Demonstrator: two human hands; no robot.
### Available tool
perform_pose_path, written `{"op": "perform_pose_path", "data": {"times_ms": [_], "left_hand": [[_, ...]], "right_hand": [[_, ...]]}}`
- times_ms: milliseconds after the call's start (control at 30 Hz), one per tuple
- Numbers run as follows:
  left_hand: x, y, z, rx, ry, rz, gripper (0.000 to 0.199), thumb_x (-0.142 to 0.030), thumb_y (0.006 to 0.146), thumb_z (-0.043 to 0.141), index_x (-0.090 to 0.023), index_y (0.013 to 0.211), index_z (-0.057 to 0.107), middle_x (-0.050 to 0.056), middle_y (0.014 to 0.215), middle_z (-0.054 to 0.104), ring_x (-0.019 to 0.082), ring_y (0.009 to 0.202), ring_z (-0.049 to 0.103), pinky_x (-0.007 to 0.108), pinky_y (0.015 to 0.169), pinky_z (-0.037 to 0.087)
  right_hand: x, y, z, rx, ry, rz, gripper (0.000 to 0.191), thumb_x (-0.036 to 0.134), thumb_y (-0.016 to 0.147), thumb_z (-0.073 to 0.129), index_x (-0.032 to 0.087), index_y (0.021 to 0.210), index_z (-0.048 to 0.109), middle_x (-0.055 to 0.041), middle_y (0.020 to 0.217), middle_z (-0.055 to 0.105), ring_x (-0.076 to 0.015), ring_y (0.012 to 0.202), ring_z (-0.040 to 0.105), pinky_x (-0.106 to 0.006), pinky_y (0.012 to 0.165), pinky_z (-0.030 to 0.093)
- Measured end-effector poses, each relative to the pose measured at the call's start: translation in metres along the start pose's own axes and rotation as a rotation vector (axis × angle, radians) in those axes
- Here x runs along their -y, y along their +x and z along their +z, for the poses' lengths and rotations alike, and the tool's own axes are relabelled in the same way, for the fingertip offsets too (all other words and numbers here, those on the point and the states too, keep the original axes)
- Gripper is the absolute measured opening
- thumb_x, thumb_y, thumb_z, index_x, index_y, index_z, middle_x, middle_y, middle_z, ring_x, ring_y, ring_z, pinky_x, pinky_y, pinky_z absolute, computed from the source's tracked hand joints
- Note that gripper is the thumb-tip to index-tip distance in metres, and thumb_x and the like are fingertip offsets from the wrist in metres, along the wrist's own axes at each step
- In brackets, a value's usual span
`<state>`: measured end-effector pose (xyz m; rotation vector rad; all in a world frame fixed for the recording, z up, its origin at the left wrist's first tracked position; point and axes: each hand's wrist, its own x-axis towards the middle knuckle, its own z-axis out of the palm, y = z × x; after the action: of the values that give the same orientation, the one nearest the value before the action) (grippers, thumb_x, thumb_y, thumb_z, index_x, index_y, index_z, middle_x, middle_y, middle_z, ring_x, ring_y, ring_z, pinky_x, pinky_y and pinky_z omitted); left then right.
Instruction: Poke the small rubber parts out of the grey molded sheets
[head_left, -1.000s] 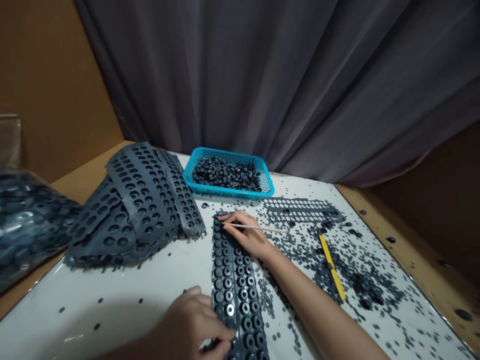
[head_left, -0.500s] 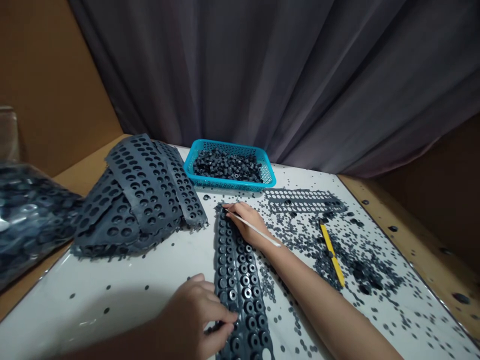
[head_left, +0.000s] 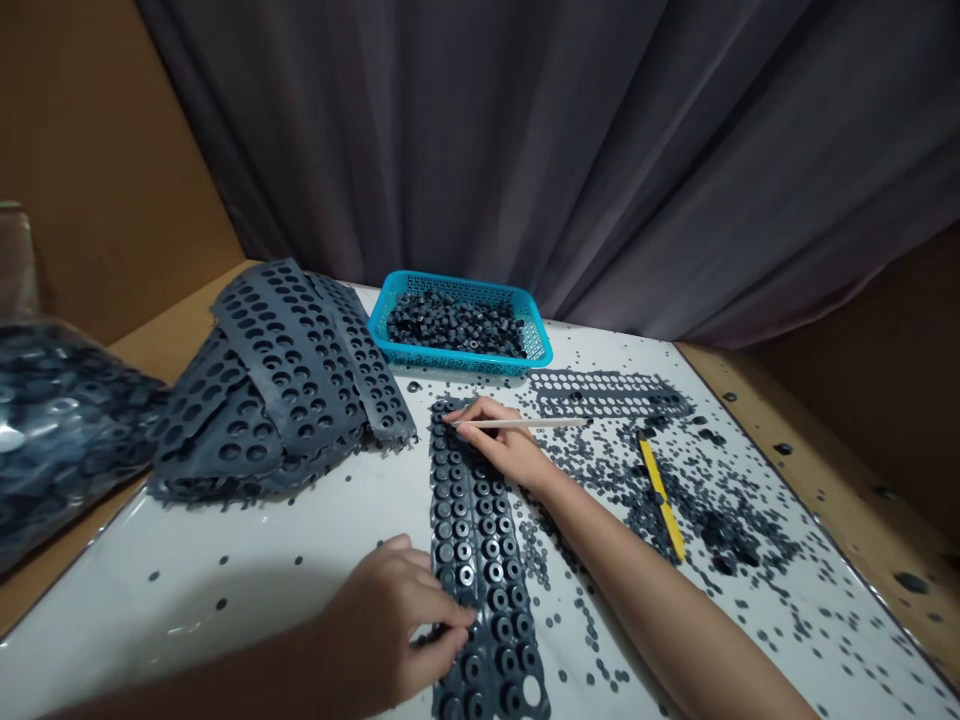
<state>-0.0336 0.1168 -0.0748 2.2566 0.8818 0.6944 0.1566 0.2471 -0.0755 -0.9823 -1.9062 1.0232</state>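
Note:
A long dark rubber sheet (head_left: 480, 530) with rows of raised round ring parts lies lengthwise on the white table in front of me. My left hand (head_left: 409, 620) is at its near left side, thumb and index fingertip pinched together on the sheet among the rings. At the sheet's far end, my right hand (head_left: 499, 440) has its fingers closed around a thin pale stick (head_left: 536, 423). The stick points right, nearly level, over the back of the hand. What lies under the right fingertips is hidden.
A blue basket (head_left: 457, 358) of small black parts stands behind. Stacked rubber sheets (head_left: 292, 370) and a clear bag (head_left: 67, 420) of dark pieces are left. At right lie a punched-out sheet (head_left: 607, 392), a yellow-handled tool (head_left: 662, 500) and scattered black discs (head_left: 720, 530).
The stick has swung from slanting down along my right wrist to nearly level, as the right fingers turned. My left hand keeps its pinch. The view has shifted slightly.

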Motion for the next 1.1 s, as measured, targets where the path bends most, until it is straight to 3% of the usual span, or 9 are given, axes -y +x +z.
{"op": "perform_pose_path", "data": {"times_ms": [500, 767, 900, 1100], "left_hand": [[0.0014, -0.0009, 0.0003, 0.022, 0.001, -0.013, 0.017, -0.019, 0.077, 0.058, -0.027, 0.079, 0.072, -0.004, 0.051, 0.064, 0.013, 0.051, 0.053, 0.03, 0.058, 0.027], [0.0011, -0.0001, -0.0002, 0.019, 0.004, -0.01, 0.019, -0.019, 0.077, 0.056, -0.027, 0.08, 0.073, -0.003, 0.052, 0.065, 0.013, 0.051, 0.053, 0.03, 0.059, 0.03], [0.0011, 0.0006, 0.0008, 0.015, 0.012, -0.004, 0.018, -0.019, 0.077, 0.056, -0.026, 0.08, 0.073, -0.002, 0.052, 0.065, 0.014, 0.051, 0.054, 0.029, 0.06, 0.031], [0.0015, -0.0004, 0.0013, 0.001, 0.008, -0.004, 0.018, -0.02, 0.078, 0.056, -0.026, 0.079, 0.072, -0.002, 0.052, 0.065, 0.014, 0.051, 0.054, 0.029, 0.06, 0.031]], "right_hand": [[-0.0011, -0.0012, -0.001, 0.036, -0.066, -0.075, 0.015, 0.034, 0.088, 0.057, 0.021, 0.081, 0.059, -0.0071, 0.095, 0.072, -0.0224, 0.093, 0.066, -0.041, 0.085, 0.048], [-0.0007, -0.0025, -0.0017, 0.087, -0.256, -0.24, 0.009, 0.029, 0.091, 0.053, 0.022, 0.085, 0.055, -0.0071, 0.099, 0.07, -0.022, 0.091, 0.062, -0.036, 0.079, 0.047], [-0.0008, -0.0028, -0.0013, 0.129, -0.35, -0.231, 0.012, 0.029, 0.095, 0.044, 0.023, 0.091, 0.053, -0.0082, 0.107, 0.067, -0.0223, 0.097, 0.059, -0.037, 0.082, 0.048], [-0.0031, -0.002, 0.0036, 0.079, -0.414, -0.202, 0.015, 0.027, 0.096, 0.04, 0.023, 0.092, 0.054, -0.0101, 0.105, 0.066, -0.0227, 0.093, 0.06, -0.039, 0.082, 0.048]]}}
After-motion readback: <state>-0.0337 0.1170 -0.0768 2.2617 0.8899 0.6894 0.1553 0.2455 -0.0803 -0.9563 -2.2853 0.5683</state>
